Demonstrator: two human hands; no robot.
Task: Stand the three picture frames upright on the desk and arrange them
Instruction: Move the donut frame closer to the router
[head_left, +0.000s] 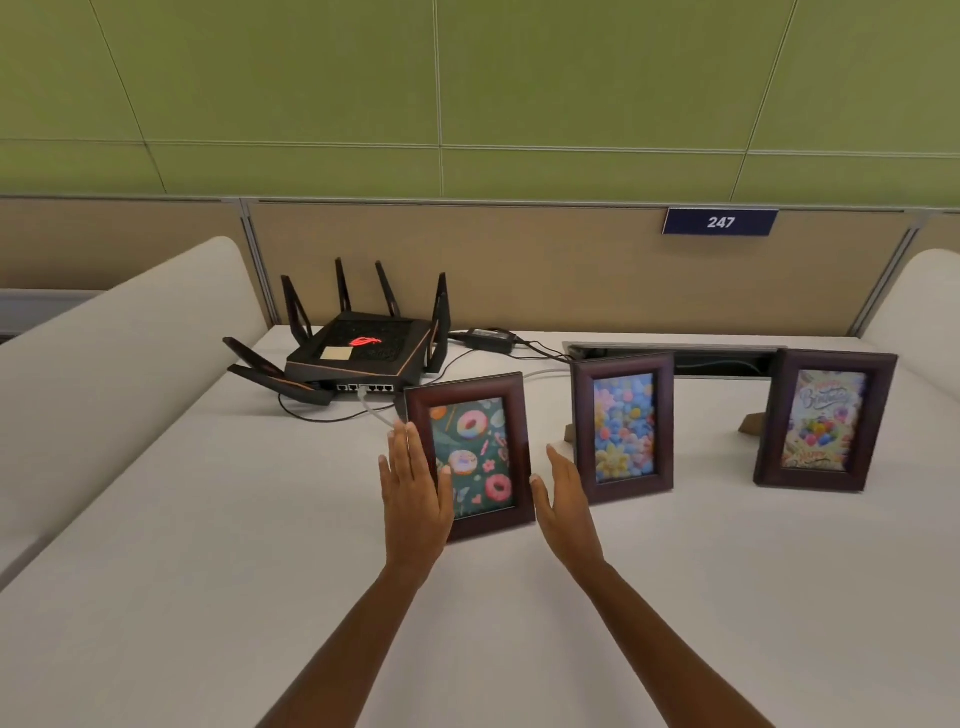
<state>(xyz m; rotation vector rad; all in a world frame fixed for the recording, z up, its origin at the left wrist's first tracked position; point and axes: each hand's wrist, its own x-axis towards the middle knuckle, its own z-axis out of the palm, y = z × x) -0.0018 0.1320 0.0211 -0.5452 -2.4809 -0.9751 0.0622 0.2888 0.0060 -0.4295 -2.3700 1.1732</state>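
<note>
Three dark wooden picture frames stand upright on the white desk (260, 571). The donut frame (470, 454) is on the left, the flower frame (623, 428) in the middle, the birthday frame (826, 421) on the right. My left hand (413, 488) lies flat against the donut frame's left edge, fingers straight, thumb across its lower left border. My right hand (563, 501) is open beside that frame's right edge, its thumb close to the lower right corner. Whether the right hand touches the frame I cannot tell.
A black router (358, 353) with several antennas sits behind the donut frame, with cables and a power brick (491, 340) trailing right toward a cable slot (675, 358). Beige partitions enclose the desk at the back and sides. A sign reading 247 (720, 222) hangs on the back panel.
</note>
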